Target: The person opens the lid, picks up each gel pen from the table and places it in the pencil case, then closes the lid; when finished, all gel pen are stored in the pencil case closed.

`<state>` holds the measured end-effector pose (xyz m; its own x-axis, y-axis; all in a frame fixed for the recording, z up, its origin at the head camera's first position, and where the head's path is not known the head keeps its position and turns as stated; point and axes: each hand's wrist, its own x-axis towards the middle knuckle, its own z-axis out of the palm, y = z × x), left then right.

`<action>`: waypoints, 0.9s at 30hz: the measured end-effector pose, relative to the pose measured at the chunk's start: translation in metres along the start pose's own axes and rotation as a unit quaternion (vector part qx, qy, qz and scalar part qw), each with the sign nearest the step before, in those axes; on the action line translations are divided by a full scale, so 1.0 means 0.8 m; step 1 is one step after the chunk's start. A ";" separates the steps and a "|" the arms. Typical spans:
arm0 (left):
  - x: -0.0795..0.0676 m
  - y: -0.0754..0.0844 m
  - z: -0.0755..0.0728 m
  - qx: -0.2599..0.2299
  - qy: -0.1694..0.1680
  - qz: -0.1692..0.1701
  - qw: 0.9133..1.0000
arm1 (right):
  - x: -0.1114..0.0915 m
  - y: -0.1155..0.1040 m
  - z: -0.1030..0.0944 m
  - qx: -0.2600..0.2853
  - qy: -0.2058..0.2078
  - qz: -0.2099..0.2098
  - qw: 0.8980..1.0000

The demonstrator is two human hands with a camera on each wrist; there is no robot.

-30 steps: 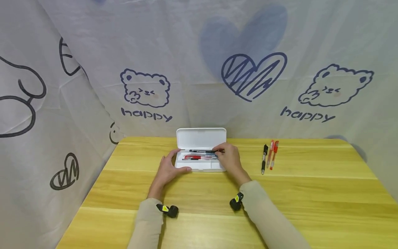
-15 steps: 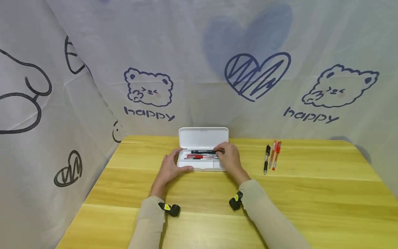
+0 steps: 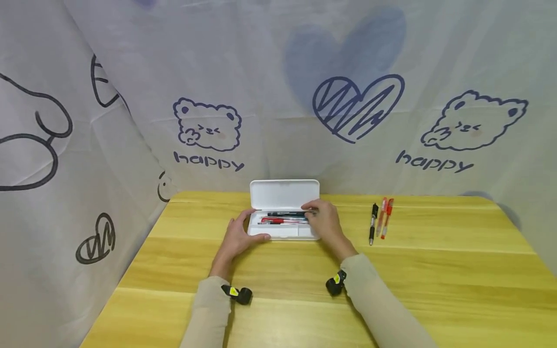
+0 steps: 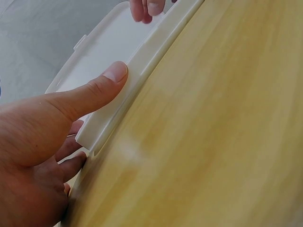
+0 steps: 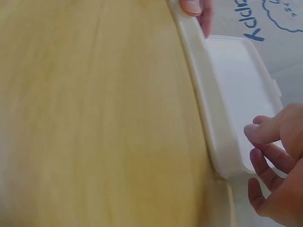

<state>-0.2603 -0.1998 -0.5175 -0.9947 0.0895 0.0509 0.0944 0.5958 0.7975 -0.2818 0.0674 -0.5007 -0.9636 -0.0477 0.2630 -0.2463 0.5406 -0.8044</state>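
Gripping white oblong plastic case [image 3: 285, 194]: left hand [image 3: 235, 237]; right hand [image 3: 327, 224], hold unclear; slim black-and-red pens [image 3: 273, 221] inside, three pens [image 3: 387, 220] outside, 3 o'clock

In the head view, the right hand [image 3: 325, 220] covers the right ends of the pens [image 3: 273, 221] in the white case [image 3: 275, 232]; whether it grips 1 of them cannot be told. Both wrist views lose the pens behind the case's wall. The 2 sleeves [image 3: 208, 309] run off the bottom edge. The right wrist view's top edge cuts off most of the left hand [image 3: 236, 237].
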 end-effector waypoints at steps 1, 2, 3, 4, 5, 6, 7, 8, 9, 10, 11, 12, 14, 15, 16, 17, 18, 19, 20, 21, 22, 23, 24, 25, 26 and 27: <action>-0.001 -0.001 0.000 -0.001 0.000 -0.003 1.000 | -0.002 0.000 -0.002 0.008 -0.002 0.002 1.000; -0.002 -0.001 0.000 -0.001 -0.001 -0.006 1.000 | -0.004 0.000 -0.006 0.016 -0.001 0.004 1.000; -0.002 -0.002 0.000 -0.001 -0.002 -0.007 1.000 | -0.006 0.000 -0.009 0.024 0.001 0.006 1.000; -0.002 -0.001 0.000 -0.002 -0.001 -0.007 1.000 | -0.008 0.000 -0.013 0.031 0.004 0.006 0.999; -0.001 -0.002 0.000 -0.002 -0.001 -0.007 1.000 | -0.010 -0.001 -0.018 0.036 0.006 0.005 0.999; -0.001 -0.001 -0.001 -0.003 0.000 -0.006 1.000 | -0.011 -0.002 -0.023 0.041 0.009 0.004 0.999; 0.000 -0.001 -0.001 -0.002 0.001 -0.003 1.000 | -0.013 -0.002 -0.028 0.041 0.011 -0.001 0.999; 0.001 -0.001 -0.001 -0.001 0.001 -0.003 1.000 | -0.014 -0.002 -0.033 0.042 0.014 -0.005 0.999; 0.001 -0.001 -0.001 0.000 0.001 -0.002 1.000 | -0.017 -0.002 -0.038 0.042 0.013 -0.007 0.999; 0.002 -0.001 -0.002 -0.001 0.001 -0.002 1.000 | -0.019 -0.002 -0.043 0.039 0.013 -0.010 0.999; 0.002 -0.002 -0.002 0.001 0.001 -0.003 1.000 | -0.021 -0.002 -0.049 0.035 0.011 -0.016 0.999; 0.001 -0.001 -0.002 0.001 0.001 -0.005 1.000 | -0.023 -0.001 -0.055 0.031 0.011 -0.022 0.999; 0.002 0.001 -0.001 0.002 -0.001 -0.005 1.000 | -0.027 0.002 -0.067 0.026 0.018 -0.034 0.999; 0.002 0.002 -0.001 0.002 -0.001 -0.006 1.000 | -0.029 0.003 -0.073 0.023 0.022 -0.041 0.999; 0.002 0.003 -0.001 0.002 -0.001 -0.006 1.000 | -0.032 0.003 -0.079 0.018 0.029 -0.048 0.998; 0.002 0.003 -0.001 0.003 0.000 -0.006 1.000 | -0.033 0.005 -0.085 0.015 0.036 -0.055 0.998; 0.002 0.004 -0.001 0.002 -0.001 -0.006 1.000 | -0.036 0.006 -0.090 0.013 0.043 -0.058 0.997; 0.002 0.003 -0.001 0.003 -0.001 -0.007 1.000 | -0.039 0.008 -0.095 0.012 0.050 -0.060 0.997; 0.001 0.003 -0.001 0.002 -0.001 -0.009 1.000 | -0.041 0.010 -0.099 0.011 0.055 -0.062 0.997; 0.001 0.002 -0.001 0.003 0.000 -0.011 1.000 | -0.044 0.012 -0.104 0.009 0.061 -0.063 0.996; 0.001 0.001 -0.001 0.002 0.001 -0.012 1.000 | -0.047 0.015 -0.109 0.008 0.066 -0.064 0.996; 0.000 0.001 -0.001 0.002 0.001 -0.012 1.000 | -0.049 0.017 -0.114 0.009 0.071 -0.064 0.995; 0.000 0.000 -0.001 0.002 0.001 -0.013 1.000 | -0.052 0.020 -0.118 0.010 0.076 -0.062 0.995; -0.001 0.000 -0.001 0.002 0.001 -0.014 1.000 | -0.054 0.023 -0.123 0.009 0.081 -0.059 0.995; -0.001 0.000 -0.001 0.002 0.001 -0.014 1.000 | -0.057 0.026 -0.128 0.008 0.086 -0.055 0.995; -0.002 -0.001 -0.001 0.002 0.001 -0.013 1.000 | -0.059 0.028 -0.132 0.007 0.092 -0.050 0.994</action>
<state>-0.2591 -0.2009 -0.5176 -0.9969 0.0729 0.0307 0.0685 0.6010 0.7963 -0.2312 0.1709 -0.4749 -0.8988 0.0552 0.4348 -0.3432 0.5283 -0.7766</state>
